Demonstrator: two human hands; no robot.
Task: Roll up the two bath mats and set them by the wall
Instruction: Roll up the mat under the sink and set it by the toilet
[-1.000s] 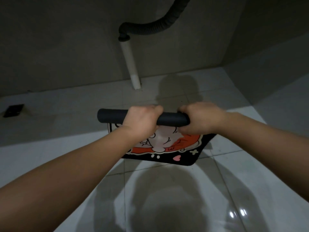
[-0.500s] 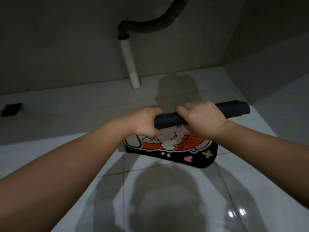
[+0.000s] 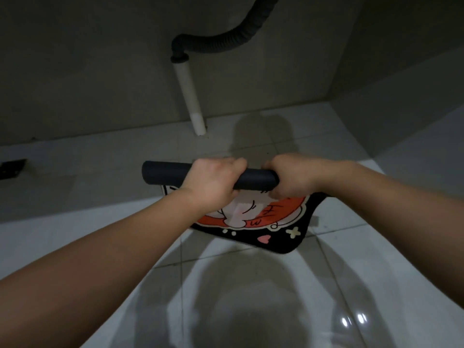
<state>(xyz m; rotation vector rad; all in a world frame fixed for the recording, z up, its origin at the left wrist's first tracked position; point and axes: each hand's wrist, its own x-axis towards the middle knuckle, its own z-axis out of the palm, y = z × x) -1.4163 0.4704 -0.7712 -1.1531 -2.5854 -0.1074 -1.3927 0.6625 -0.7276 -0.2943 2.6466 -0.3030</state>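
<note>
A bath mat [image 3: 253, 222] with a black border and a red and white cartoon print is partly rolled into a dark tube [image 3: 165, 173] held above the tiled floor. Its loose end hangs down toward me. My left hand [image 3: 213, 183] grips the middle of the roll. My right hand [image 3: 291, 178] grips the roll's right end. The tube's left end sticks out past my left hand. Only this one mat is in view.
A white drain pipe [image 3: 192, 101] joined to a dark corrugated hose [image 3: 226, 45] runs down the grey back wall [image 3: 88, 71] to the floor. A side wall [image 3: 401, 84] closes the right. A dark floor drain [image 3: 12, 168] sits at far left. The white tiles [image 3: 251, 297] are glossy.
The roll has slid left through my hands: half a second ago its long end stuck out to the right of my right hand, now it sticks out left of my left hand.
</note>
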